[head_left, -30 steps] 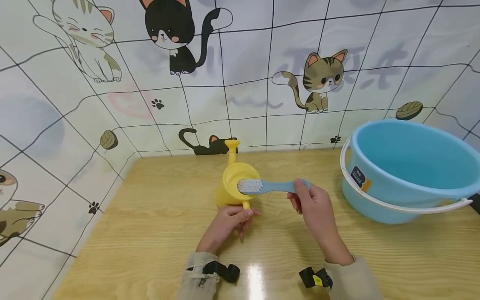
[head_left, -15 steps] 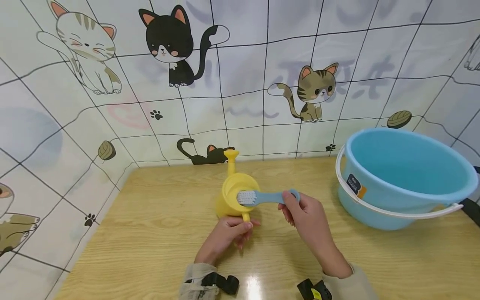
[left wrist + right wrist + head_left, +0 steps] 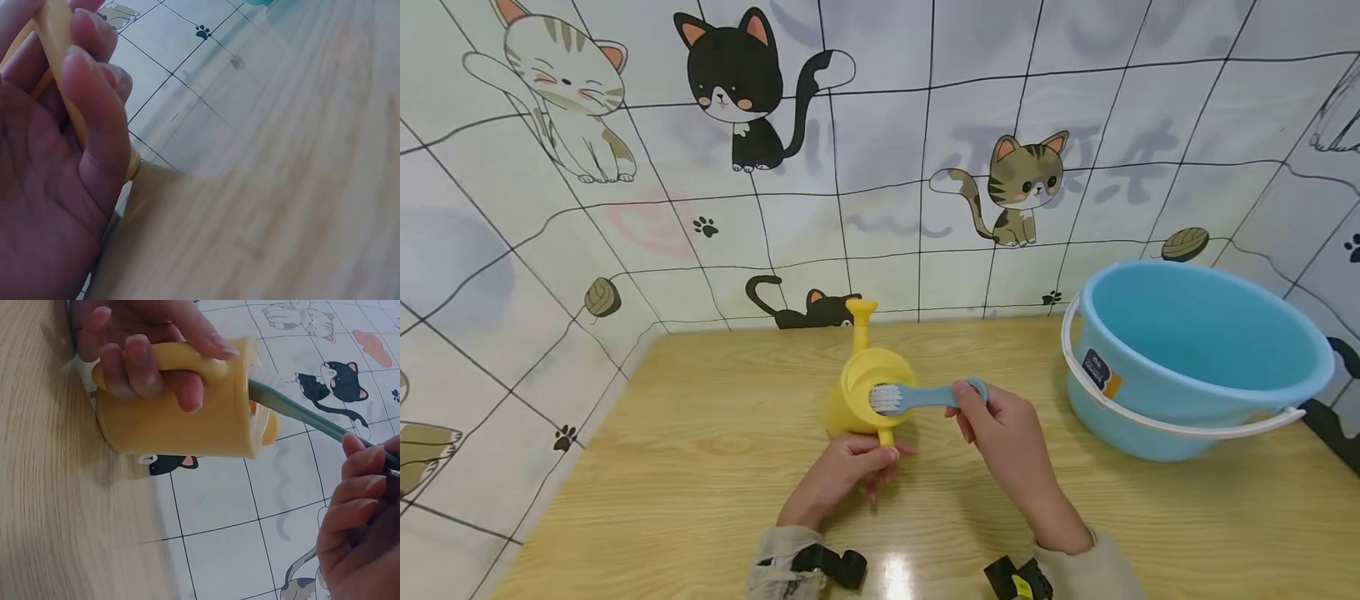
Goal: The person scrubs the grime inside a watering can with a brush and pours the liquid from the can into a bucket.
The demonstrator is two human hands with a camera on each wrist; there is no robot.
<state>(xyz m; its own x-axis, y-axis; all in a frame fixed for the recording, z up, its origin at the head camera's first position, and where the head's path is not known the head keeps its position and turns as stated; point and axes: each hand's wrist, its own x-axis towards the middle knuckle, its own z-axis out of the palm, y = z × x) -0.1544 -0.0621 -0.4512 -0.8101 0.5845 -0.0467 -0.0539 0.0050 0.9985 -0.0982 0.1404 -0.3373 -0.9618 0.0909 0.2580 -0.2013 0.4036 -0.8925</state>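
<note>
A yellow watering can [image 3: 842, 410] stands on the table, its spout pointing to the wall and its round mouth facing up. My left hand [image 3: 841, 472] grips the can's handle; in the right wrist view its fingers curl through the handle loop [image 3: 181, 359]. My right hand [image 3: 1009, 437] pinches the end of a light blue brush [image 3: 934, 397] between thumb and fingers. The brush's white bristles [image 3: 886, 399] are at the can's mouth, and its stem [image 3: 297, 411] slants in over the rim in the right wrist view. How deep the brush head reaches cannot be told.
To the right a large light blue bucket [image 3: 1180, 417] stands on the wooden table [image 3: 722, 467], its white handle [image 3: 1157, 423] hanging down in front. A wall covering with printed cats [image 3: 887, 233] rises behind the table and along its left side.
My right hand has come closer to the can with the brush, and less of the stem shows beyond the rim. The left hand keeps its grip. The head view has tilted slightly.
</note>
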